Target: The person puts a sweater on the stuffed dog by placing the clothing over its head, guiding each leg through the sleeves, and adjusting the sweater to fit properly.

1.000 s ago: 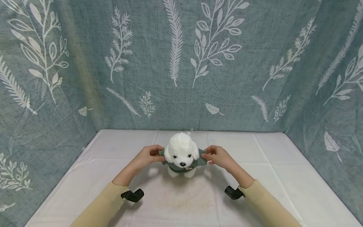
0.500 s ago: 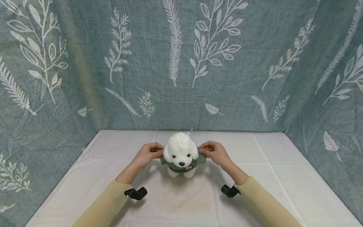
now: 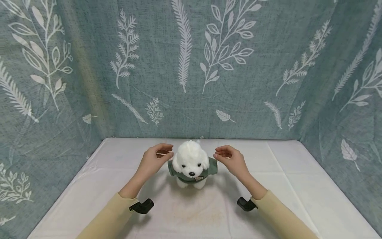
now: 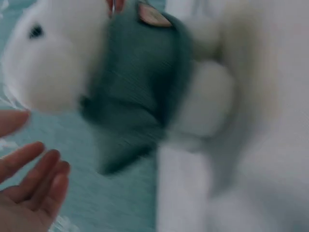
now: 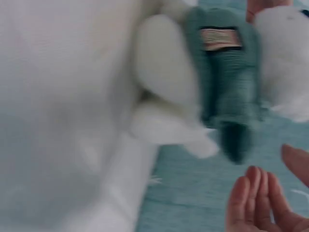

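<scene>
A white plush dog [image 3: 190,156] stands upright on the table, facing the camera. It wears a dark green shirt [image 3: 211,166] with a small patch [image 5: 221,38] on the chest, and both sleeves stick out to the sides. My left hand [image 3: 154,158] is beside the dog's head, fingers loosely bent and thumb apart from them, holding nothing. On the other side my right hand [image 3: 233,160] hovers above the sleeve in the same way. Both wrist views show a gap between the fingers and the shirt; the left wrist view is blurred.
A white cloth covers the table [image 3: 268,186], with a faint brownish stain in front of the dog. Blue-green curtains [image 3: 167,66] with white leaf prints enclose the back and both sides. A black wrist camera [image 3: 142,206] sits on each cuff.
Both hands pinched the shirt at the sleeves, then at the shoulders. Now they have let go and lifted outward and up. The dog stays in the same place.
</scene>
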The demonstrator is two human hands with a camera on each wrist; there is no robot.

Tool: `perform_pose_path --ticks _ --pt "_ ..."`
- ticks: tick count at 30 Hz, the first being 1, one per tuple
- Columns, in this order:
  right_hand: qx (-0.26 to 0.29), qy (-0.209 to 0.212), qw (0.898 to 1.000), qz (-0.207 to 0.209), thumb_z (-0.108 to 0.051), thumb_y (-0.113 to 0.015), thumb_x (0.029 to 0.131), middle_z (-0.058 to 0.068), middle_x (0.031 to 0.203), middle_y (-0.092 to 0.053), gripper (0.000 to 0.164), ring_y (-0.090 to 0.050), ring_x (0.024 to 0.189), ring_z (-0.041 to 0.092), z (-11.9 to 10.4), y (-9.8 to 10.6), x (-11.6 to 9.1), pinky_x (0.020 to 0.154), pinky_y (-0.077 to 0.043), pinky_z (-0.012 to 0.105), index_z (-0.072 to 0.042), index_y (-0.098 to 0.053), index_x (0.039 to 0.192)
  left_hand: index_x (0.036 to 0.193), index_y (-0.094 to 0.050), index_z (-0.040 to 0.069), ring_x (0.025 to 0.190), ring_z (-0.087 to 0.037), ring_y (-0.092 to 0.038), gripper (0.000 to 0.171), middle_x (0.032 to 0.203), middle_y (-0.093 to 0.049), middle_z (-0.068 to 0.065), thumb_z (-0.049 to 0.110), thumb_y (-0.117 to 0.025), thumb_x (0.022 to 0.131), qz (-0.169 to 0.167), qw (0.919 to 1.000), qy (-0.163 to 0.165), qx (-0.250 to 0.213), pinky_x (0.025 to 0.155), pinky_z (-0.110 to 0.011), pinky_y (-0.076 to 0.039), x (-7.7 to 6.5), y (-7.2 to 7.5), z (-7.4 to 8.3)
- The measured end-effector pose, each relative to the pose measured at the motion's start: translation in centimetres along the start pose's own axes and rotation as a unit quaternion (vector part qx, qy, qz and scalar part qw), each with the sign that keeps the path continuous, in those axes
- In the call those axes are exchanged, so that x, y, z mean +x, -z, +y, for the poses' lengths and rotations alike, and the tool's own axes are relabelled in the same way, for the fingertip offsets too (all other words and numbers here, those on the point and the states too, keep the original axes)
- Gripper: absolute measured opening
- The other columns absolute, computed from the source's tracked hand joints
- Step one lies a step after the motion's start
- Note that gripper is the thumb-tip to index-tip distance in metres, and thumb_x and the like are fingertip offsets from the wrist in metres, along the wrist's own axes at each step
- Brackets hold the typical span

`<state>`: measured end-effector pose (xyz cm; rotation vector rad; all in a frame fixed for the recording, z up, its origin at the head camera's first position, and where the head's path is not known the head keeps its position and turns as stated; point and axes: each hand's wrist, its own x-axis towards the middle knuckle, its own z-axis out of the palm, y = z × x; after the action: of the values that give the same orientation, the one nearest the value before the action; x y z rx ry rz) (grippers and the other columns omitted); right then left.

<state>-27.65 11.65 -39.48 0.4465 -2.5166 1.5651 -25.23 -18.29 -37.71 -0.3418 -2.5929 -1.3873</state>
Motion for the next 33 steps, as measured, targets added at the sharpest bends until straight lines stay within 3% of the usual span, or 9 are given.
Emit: perform_pose_path --ticks 2,5,9,13,18,27,33 --pt "0.032 0.030 0.999 -0.005 -0.032 -0.071 0.086 0.006 0.109 -0.068 0.034 -0.065 0.100 0.019 -0.7 0.3 -0.3 0.084 -0.054 0.028 -0.013 -0.065 0.114 0.126 -0.060 0.019 0.110 -0.025 -0.060 0.041 0.122 -0.062 -0.006 0.034 -0.068 0.088 0.004 0.9993 -0.026 -0.028 0.092 -0.042 -0.049 -0.4 0.2 1.1" --pt "0.072 0.047 0.995 -0.046 -0.030 -0.070 0.086 0.008 0.116 -0.066 0.038 -0.063 0.107 0.021 -1.4 0.3 -0.7 0.087 -0.053 0.027 -0.016 -0.062 0.120 0.131 -0.055 0.023 0.113 -0.026 -0.057 0.055 0.126 -0.059 -0.003 0.039 -0.074 0.081 -0.011 0.9972 -0.057 -0.047 0.093 -0.044 -0.048 -0.9 -0.1 2.3" --pt "0.082 0.026 0.989 -0.120 -0.024 -0.070 0.087 0.009 0.123 -0.063 0.045 -0.061 0.111 0.023 -1.5 -0.6 -1.1 0.088 -0.052 0.027 -0.015 -0.057 0.129 0.134 -0.053 0.024 0.111 -0.022 -0.056 0.066 0.124 -0.057 -0.002 0.036 -0.080 0.075 -0.018 0.9963 -0.079 -0.030 0.091 -0.040 -0.050 -1.4 -1.2 3.1" --pt "0.084 0.011 0.985 -0.153 -0.023 -0.070 0.087 0.011 0.125 -0.061 0.047 -0.061 0.110 0.024 -1.4 -1.7 -1.1 0.086 -0.053 0.031 -0.011 -0.055 0.131 0.133 -0.054 0.023 0.108 -0.020 -0.057 0.065 0.122 -0.057 -0.002 0.030 -0.081 0.074 0.000 0.9964 -0.079 -0.029 0.088 -0.039 -0.051 -1.6 -1.8 3.2" --pt "0.085 0.012 0.986 -0.142 -0.025 -0.071 0.086 0.011 0.122 -0.063 0.046 -0.063 0.106 0.023 -1.5 -2.1 -1.2 0.085 -0.054 0.032 -0.010 -0.058 0.127 0.133 -0.055 0.024 0.107 -0.022 -0.058 0.064 0.124 -0.057 -0.004 0.029 -0.082 0.075 0.002 0.9966 -0.068 -0.045 0.089 -0.041 -0.052 -1.6 -1.9 3.2" --pt "0.083 0.015 0.991 -0.103 -0.027 -0.075 0.083 0.009 0.113 -0.067 0.042 -0.066 0.099 0.018 -2.0 -1.6 -1.4 0.082 -0.055 0.027 -0.010 -0.064 0.120 0.131 -0.056 0.029 0.106 -0.025 -0.062 0.063 0.128 -0.058 -0.003 0.032 -0.082 0.074 -0.027 0.9950 -0.036 -0.089 0.084 -0.037 -0.055 -0.9 -1.8 3.3" --pt "0.045 0.014 0.997 -0.061 -0.033 -0.078 0.079 0.006 0.104 -0.071 0.039 -0.068 0.087 0.014 -3.5 -0.7 -1.6 0.074 -0.056 0.027 -0.013 -0.069 0.111 0.131 -0.057 0.027 0.106 -0.025 -0.060 0.059 0.131 -0.056 -0.006 0.027 -0.080 0.077 -0.074 0.9829 0.022 -0.167 0.084 -0.037 -0.053 0.2 -2.0 3.0"
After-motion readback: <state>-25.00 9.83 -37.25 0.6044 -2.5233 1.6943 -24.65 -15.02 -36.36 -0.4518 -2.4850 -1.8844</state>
